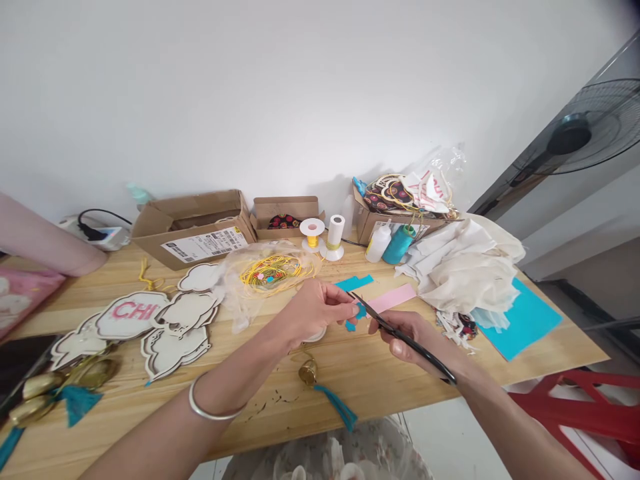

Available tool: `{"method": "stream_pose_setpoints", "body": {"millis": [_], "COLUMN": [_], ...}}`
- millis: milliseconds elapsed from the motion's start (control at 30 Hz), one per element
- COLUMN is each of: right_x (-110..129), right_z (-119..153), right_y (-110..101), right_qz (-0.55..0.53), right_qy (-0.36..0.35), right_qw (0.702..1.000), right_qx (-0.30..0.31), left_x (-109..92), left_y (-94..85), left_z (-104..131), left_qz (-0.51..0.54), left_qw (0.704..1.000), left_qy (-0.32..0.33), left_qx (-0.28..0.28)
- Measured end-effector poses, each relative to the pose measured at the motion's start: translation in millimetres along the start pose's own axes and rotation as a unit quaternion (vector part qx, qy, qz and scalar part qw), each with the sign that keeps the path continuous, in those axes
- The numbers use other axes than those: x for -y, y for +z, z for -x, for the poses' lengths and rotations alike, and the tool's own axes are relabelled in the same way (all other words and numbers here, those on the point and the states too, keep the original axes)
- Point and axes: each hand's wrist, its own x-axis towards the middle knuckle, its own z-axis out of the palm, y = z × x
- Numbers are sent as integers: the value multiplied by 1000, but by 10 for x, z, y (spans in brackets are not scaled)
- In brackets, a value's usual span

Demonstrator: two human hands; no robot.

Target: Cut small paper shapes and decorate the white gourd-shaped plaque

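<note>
My left hand pinches a small blue felt piece with a scalloped edge. Black scissors are gripped in my right hand, their blades pointing up and left at the felt piece. Just beyond the hands lie a blue strip and a pink strip. On the table below my left hand rests a brass bell with a blue tassel. Part of a pale, round-edged piece shows behind my left wrist.
Cloud-shaped plaques lie at the left, near several brass bells. Cardboard boxes, a thread spool and a white bottle line the wall. Cream cloth and a blue sheet sit right. A bag-lined bin stands below the edge.
</note>
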Motion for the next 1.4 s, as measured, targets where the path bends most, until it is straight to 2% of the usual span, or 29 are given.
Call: {"method": "stream_pose_setpoints", "body": {"millis": [233,500,733,1200,1400], "right_x": [-27,30,48,-41,-25], "right_z": [-24,-18,-29,-35,-40], "right_y": [10,71,132,123,135], "right_qz": [34,-9,-42,-89,-98], "right_qy": [25,-12,-22,-22,-9], "right_qw": [999,1000,999,996,995], "right_qx": [-21,-10,-27,-4,-13], "left_x": [2,21,28,4,9], "left_y": [-6,25,37,31,28], "left_z": [2,-16,-30,1,0], "left_qz": [1,55,87,66,64], "left_qw": [1000,998,996,997,998], "left_qy": [-7,-10,-23,-20,-16], "left_qx": [-4,-17,-22,-25,-24]}}
